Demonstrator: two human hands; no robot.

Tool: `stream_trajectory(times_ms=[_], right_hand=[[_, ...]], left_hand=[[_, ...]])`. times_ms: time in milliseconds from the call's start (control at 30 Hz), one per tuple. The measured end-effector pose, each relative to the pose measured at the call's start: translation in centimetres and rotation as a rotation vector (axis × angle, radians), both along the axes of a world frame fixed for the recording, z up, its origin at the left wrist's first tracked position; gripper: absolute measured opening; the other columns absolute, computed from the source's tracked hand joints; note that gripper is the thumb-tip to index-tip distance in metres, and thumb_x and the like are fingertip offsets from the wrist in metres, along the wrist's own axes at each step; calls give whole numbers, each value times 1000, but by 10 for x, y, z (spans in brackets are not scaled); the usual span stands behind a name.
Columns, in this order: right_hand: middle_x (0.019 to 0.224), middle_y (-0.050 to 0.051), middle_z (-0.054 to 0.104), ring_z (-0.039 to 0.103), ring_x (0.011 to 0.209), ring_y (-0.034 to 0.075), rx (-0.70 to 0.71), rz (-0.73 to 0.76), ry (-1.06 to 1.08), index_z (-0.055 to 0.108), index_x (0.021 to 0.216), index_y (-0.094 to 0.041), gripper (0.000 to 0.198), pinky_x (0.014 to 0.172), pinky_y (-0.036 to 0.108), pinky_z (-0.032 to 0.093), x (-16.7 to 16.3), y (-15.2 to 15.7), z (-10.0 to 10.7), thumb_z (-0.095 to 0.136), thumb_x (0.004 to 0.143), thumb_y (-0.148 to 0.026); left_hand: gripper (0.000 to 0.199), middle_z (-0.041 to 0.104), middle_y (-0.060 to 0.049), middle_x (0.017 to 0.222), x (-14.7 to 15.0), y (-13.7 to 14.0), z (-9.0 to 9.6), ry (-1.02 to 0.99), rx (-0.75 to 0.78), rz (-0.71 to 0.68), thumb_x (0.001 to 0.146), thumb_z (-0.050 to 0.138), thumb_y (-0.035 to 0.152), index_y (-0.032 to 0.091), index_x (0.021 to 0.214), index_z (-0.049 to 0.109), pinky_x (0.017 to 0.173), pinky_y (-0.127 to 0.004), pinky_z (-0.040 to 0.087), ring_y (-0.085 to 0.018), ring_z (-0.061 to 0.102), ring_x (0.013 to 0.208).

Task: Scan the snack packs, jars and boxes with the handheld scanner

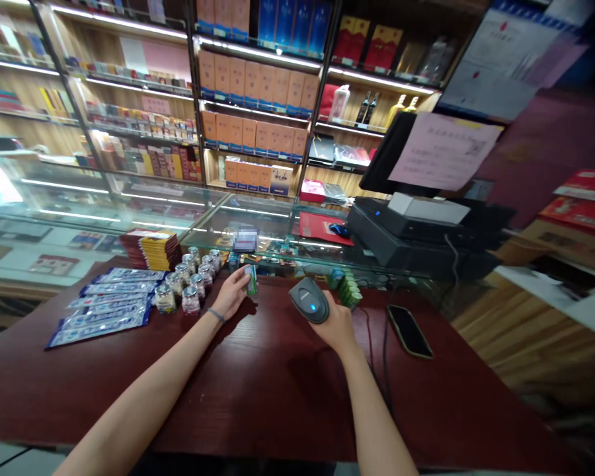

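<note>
My left hand (231, 295) pinches a small green packet (250, 279) upright above the dark red table, near the glass counter's edge. In my right hand (338, 324) is a grey barcode scanner (309, 300) with a blue light on top. Its handle is hidden in my grip, and its head points to the left, towards the packet. Just behind the right hand stands a row of green packets (348, 288). Small glass jars with silver lids (192, 299) stand in rows to the left of my left hand.
Blue-and-white long packets (110, 311) lie at the left, before stacked red and yellow packs (153, 250). A phone (409, 330) lies at the right, near the scanner's cable (385, 350). Behind are a glass display counter (277, 225), a monitor (389, 155) and stocked shelves.
</note>
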State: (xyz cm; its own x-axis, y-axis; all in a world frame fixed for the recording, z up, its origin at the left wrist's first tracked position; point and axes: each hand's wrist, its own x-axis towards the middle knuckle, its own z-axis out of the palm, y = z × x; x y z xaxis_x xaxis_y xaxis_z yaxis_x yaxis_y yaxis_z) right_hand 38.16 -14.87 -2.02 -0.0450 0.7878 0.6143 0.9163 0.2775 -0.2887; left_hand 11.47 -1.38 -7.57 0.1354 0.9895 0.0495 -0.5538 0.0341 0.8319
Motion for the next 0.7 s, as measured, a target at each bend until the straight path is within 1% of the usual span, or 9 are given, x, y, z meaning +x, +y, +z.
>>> stream_trajectory(times_ms=[67,133,200,300,433,500,600,700], right_hand=[[69,3,75,75,65,27,18,-61,47,60,103,-23,31,56,27,46,8,1,2,69,77,-38],[70,4,75,75,65,27,41,-125,96,61,102,-23,32,56,27,47,15,2,3,69,76,-39],[71,5,75,75,66,29,65,-185,142,62,104,-22,34,56,28,49,24,2,3,68,76,-40],[75,9,77,76,71,32,99,-241,230,63,109,-20,39,59,32,53,36,3,3,66,76,-40],[80,13,77,76,75,34,160,-298,345,62,113,-17,44,63,35,55,55,1,3,64,76,-40],[83,14,77,76,78,34,193,-333,393,62,113,-16,45,66,37,57,65,0,4,64,76,-42],[88,16,78,76,85,34,247,-362,475,62,115,-16,47,74,40,58,80,-3,5,65,77,-43],[92,15,77,76,89,33,289,-365,547,62,111,-19,40,78,40,59,93,-6,5,66,78,-42]], left_hand=[[51,71,-6,110,11,-1,2,34,17,-1,70,87,32,18,116,68,79,-26,57,-15,67,90],[55,71,-7,111,25,-3,4,95,39,-4,68,88,35,18,117,68,77,-25,55,-16,68,93],[56,72,-7,110,43,-4,6,156,70,-5,66,89,36,18,115,67,80,-29,55,-18,69,95],[54,73,-8,107,76,-2,8,212,145,4,65,88,36,18,111,66,89,-36,55,-21,69,99],[48,73,-8,107,129,4,6,258,245,-26,71,83,37,18,110,64,95,-39,53,-22,69,101],[46,72,-7,104,154,7,2,282,292,-44,72,81,36,19,110,63,93,-37,53,-21,69,98],[40,69,-3,92,186,11,-4,352,373,-32,71,80,32,19,106,63,85,-33,53,-18,68,87],[35,63,0,83,213,15,-11,424,438,-13,73,77,28,18,104,64,79,-30,52,-16,65,79]])
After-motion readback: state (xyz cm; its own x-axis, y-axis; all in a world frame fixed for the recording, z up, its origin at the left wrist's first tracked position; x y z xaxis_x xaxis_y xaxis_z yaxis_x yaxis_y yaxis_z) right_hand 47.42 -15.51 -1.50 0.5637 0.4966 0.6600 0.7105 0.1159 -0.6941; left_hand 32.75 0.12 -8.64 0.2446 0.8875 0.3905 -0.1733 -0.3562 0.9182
